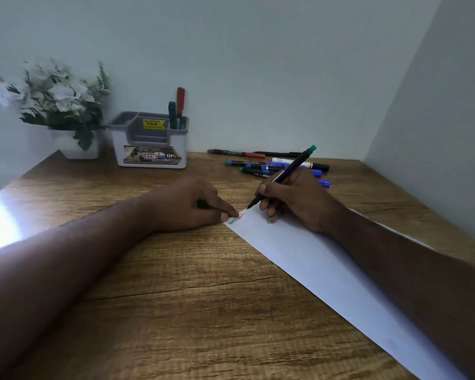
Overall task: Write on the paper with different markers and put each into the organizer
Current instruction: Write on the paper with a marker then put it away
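A white paper [327, 267] lies slanted on the wooden desk, with a few small coloured words at its far corner. My right hand [296, 198] grips a black marker with a green end [288, 171], its tip touching the paper's far edge. My left hand [195, 204] rests on the desk with its fingers curled round a small dark cap. Its fingertip presses the paper's corner. The grey and white organizer [151, 144] stands at the back with a green marker [172, 113] and a red marker [180, 101] upright in its right compartment.
Several loose markers [258, 161] lie in a pile behind my right hand. A white pot of white flowers [74, 145] stands left of the organizer. Walls close the desk at the back and right. Bright glare falls on the desk's left edge.
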Action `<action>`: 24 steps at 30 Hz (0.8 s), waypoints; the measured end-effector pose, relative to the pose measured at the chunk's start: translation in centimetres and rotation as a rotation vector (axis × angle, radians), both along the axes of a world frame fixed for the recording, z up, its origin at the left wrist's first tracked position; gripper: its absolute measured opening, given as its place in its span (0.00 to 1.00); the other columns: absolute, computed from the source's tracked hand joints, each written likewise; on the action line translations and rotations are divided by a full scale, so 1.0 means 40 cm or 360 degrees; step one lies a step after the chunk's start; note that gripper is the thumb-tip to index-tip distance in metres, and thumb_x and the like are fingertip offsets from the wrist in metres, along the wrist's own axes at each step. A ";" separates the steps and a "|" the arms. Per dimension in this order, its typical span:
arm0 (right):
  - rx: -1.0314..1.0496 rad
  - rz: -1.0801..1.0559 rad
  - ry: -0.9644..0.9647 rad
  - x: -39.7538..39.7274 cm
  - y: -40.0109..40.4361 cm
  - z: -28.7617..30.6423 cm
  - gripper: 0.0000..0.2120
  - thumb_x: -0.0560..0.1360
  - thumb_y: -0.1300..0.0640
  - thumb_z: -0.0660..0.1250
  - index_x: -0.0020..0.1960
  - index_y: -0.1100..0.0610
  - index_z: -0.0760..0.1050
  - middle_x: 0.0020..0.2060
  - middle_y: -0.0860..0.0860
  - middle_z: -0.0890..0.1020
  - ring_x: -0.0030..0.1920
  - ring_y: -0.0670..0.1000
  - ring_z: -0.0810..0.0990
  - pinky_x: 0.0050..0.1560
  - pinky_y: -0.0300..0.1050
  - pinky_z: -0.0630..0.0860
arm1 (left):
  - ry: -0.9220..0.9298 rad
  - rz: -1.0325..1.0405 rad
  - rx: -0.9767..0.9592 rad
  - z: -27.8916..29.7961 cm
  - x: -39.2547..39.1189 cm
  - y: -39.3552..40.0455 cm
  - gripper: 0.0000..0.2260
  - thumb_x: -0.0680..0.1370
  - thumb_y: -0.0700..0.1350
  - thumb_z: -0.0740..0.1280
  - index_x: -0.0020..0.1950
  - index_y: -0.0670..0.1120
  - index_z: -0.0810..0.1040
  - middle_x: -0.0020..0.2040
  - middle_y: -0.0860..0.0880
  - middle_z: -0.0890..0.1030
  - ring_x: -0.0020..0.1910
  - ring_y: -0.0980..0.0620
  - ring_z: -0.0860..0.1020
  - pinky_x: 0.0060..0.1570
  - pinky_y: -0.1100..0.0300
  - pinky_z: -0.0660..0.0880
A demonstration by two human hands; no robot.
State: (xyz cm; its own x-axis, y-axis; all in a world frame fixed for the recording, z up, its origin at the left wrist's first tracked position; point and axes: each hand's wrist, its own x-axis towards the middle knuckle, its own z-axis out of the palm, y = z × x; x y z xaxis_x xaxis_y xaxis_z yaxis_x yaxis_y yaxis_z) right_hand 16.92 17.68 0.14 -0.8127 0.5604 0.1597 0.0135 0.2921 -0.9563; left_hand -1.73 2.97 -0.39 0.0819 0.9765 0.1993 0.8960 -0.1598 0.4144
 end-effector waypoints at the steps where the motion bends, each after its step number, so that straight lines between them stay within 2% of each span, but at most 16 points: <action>1: 0.0008 0.0003 -0.0005 0.000 0.000 0.000 0.07 0.76 0.68 0.65 0.44 0.73 0.77 0.27 0.56 0.81 0.23 0.50 0.77 0.25 0.42 0.77 | 0.0001 -0.0001 -0.0002 0.001 0.001 0.000 0.12 0.78 0.49 0.67 0.61 0.58 0.80 0.38 0.61 0.77 0.40 0.62 0.75 0.37 0.65 0.69; 11: 0.0106 0.0045 -0.0046 -0.002 -0.005 -0.003 0.06 0.75 0.67 0.66 0.42 0.68 0.79 0.28 0.56 0.82 0.25 0.49 0.78 0.26 0.42 0.77 | -0.0030 0.0007 -0.0027 0.008 0.010 -0.005 0.12 0.78 0.47 0.66 0.61 0.56 0.80 0.38 0.63 0.76 0.40 0.67 0.75 0.36 0.73 0.66; 24: 0.0135 0.0015 -0.0042 -0.001 -0.005 -0.001 0.06 0.75 0.67 0.66 0.40 0.67 0.79 0.28 0.57 0.81 0.25 0.51 0.77 0.26 0.42 0.77 | -0.0057 -0.0002 0.0003 0.009 0.009 -0.004 0.12 0.77 0.46 0.68 0.60 0.55 0.81 0.35 0.66 0.75 0.40 0.68 0.75 0.36 0.74 0.67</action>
